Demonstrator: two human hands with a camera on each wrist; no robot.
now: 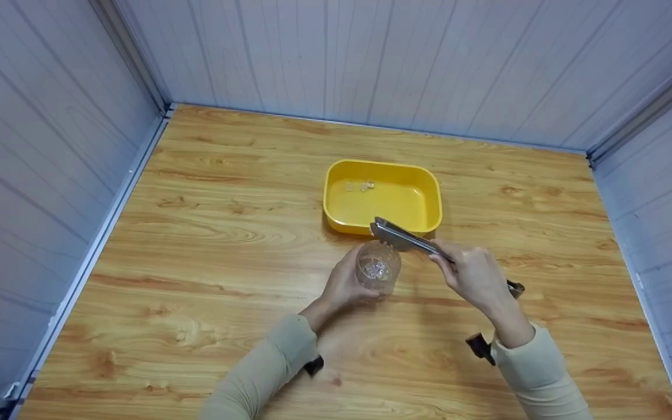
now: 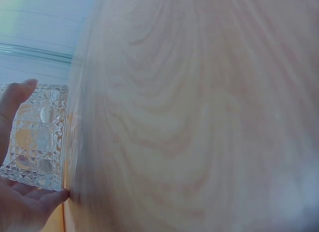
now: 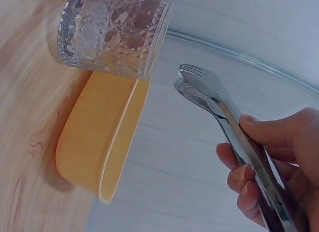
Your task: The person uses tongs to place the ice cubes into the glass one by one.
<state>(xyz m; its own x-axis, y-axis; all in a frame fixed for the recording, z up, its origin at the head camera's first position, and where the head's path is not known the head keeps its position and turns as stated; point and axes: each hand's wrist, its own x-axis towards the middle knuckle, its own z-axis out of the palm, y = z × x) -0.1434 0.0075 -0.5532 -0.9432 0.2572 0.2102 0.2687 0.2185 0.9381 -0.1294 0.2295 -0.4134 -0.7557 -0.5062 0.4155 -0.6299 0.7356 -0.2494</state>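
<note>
My left hand [image 1: 345, 283] holds a clear patterned drinking glass [image 3: 107, 38], its thumb and fingers around the side. Several clear pieces like ice cubes [image 1: 375, 269] lie in the bottom of the glass. In my right hand [image 1: 479, 277] is a pair of metal serving tongs [image 1: 409, 238], gripped along the arms. The tips of the tongs are nearly together just above the glass rim, and a small clear piece [image 3: 182, 85] seems to show between them. Beyond the glass sits a yellow plastic basin [image 1: 397, 204] with a few clear cubes [image 1: 365, 186] at its left.
The wood-grain table [image 1: 225, 233] is bounded by pale panel walls [image 1: 359, 64] at the back and both sides. Black wrist-camera mounts [image 1: 479, 345] stick out beside the sleeves. The basin's near wall stands close to the glass and tongs.
</note>
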